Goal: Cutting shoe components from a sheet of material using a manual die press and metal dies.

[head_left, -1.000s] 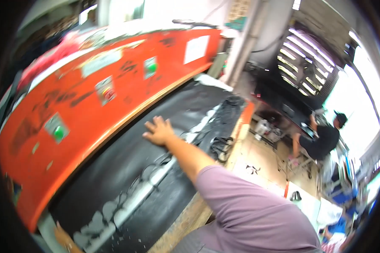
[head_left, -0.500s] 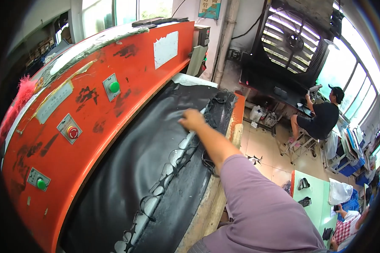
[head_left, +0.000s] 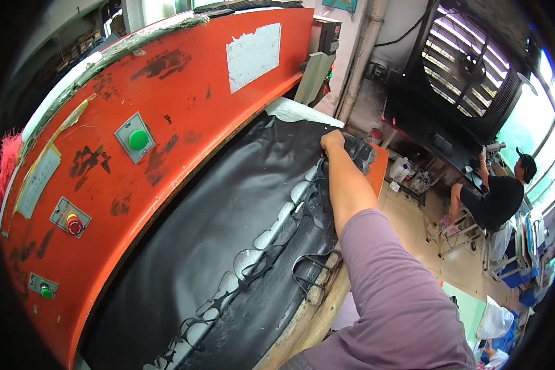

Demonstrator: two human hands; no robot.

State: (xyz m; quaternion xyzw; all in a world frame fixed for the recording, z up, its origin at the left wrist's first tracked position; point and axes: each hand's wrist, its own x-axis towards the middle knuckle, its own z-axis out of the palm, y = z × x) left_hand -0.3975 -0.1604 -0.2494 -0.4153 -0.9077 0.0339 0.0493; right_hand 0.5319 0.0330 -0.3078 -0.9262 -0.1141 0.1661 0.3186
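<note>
My right hand [head_left: 333, 142] reaches out to the far end of the press bed, its fingers closed at the edge of a large black sheet [head_left: 228, 191]. The sheet looks smooth and leather-like, with soft wrinkles. Its right edge is cut in scalloped curves, where pale grey board [head_left: 246, 261] shows through. Thin black offcut strips [head_left: 262, 266] curl along that edge, and a loop of scrap [head_left: 308, 271] hangs nearer the wooden rim. What lies inside my fingers is largely hidden. My left hand is out of view.
An orange press beam [head_left: 185, 92] with green buttons [head_left: 138, 140] and a red stop button [head_left: 74, 224] spans the left. A worn wooden edge [head_left: 305, 327] borders the bed. At right, a person in black [head_left: 496, 200] sits at a dark bench [head_left: 428, 139].
My right hand has moved farther away along the sheet's edge to its far end. The view has shifted, bringing the orange beam closer.
</note>
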